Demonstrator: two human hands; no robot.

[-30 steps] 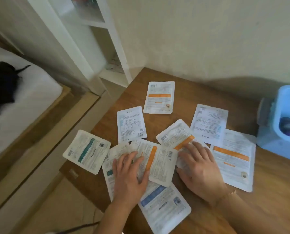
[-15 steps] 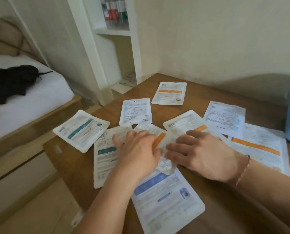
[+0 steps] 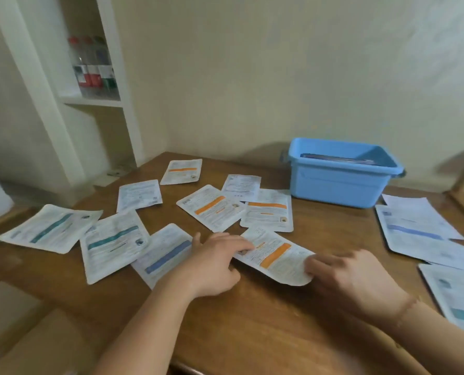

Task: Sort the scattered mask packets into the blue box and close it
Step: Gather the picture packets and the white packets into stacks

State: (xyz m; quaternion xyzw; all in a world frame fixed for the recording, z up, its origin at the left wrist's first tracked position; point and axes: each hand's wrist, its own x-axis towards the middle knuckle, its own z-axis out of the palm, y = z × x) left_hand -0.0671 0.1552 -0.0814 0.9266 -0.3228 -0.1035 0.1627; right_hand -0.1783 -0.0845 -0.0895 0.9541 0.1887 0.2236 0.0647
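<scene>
**Both hands on one orange-striped packet**

The left hand (image 3: pixel 214 262) and the right hand (image 3: pixel 352 280) each pinch an end of a flat white mask packet with an orange stripe (image 3: pixel 275 254), which lies near the front middle of the brown wooden table (image 3: pixel 252 320). Other white packets lie scattered around: teal-striped ones (image 3: pixel 114 240) to the left, a blue-striped one (image 3: pixel 166 254) partly under the left wrist, orange-striped ones (image 3: pixel 211 207) behind, more at the right edge. The open light-blue plastic box (image 3: pixel 339 182) stands at the back right, against the wall, apart from both hands, with something flat inside.
</scene>
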